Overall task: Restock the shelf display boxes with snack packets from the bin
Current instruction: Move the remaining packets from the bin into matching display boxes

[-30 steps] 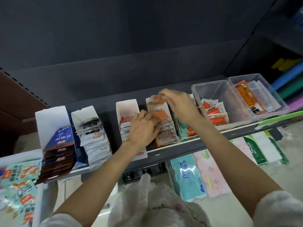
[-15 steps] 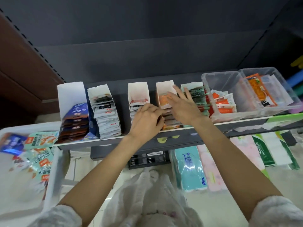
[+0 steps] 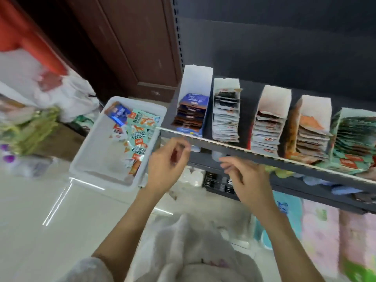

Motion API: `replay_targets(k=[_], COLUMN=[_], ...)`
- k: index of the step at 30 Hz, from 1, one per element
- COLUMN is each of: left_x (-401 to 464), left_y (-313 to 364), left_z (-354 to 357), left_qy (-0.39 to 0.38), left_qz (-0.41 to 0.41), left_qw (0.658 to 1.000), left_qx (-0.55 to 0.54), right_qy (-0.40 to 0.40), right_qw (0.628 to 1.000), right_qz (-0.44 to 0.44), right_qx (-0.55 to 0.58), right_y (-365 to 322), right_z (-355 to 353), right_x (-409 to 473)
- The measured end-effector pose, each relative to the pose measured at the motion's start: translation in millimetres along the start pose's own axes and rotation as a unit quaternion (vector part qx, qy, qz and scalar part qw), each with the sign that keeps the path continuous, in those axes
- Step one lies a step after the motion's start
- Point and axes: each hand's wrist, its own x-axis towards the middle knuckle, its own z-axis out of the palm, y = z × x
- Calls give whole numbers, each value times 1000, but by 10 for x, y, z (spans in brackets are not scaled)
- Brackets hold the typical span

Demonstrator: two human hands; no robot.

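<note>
1. Running across the right side, the dark shelf (image 3: 264, 154) carries five white display boxes (image 3: 225, 110) in a row, each stacked with snack packets (image 3: 224, 127).
2. White bin (image 3: 89, 157) sits on the floor left of the shelf, with loose packets along its right side.
3. Left hand (image 3: 166, 167) hangs before the shelf edge, fingers loosely curled, grasping nothing.
4. Right hand (image 3: 247, 180) is just beside it, relaxed, holding nothing.
</note>
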Motion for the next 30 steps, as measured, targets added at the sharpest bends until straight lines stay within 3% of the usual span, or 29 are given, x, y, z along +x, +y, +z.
replay_targets(k=[3,6,12,15,21,30], left_x=[-131,-207,148,434,674,716], left_y=[-645,-1298,-2670,-3143,-3503,-3651], left_z=[-462,-927,-1439,-1385,-1058,-843], left_qy=[-86,-110,-105,-180,-291,-325], left_qz=[-128,-265,-381,-387,-364,-364], left_qw=[984,955,916,902,882,872], left_qx=[84,81,63,61,73,50], right_qy=[-93,-182,-251,-253,-165,-122], right_qw=[996,983,965,953,919,908], right_qz=[-6,-16,63,161,359,401], right_qx=[5,25,44,41,12,-11], right_y=[-236,-518,-1081,-1210,-1200,-1146], right_z=[542,1138,2477,3092,3876,4124], right_x=[190,440,980,1226,1348,1342])
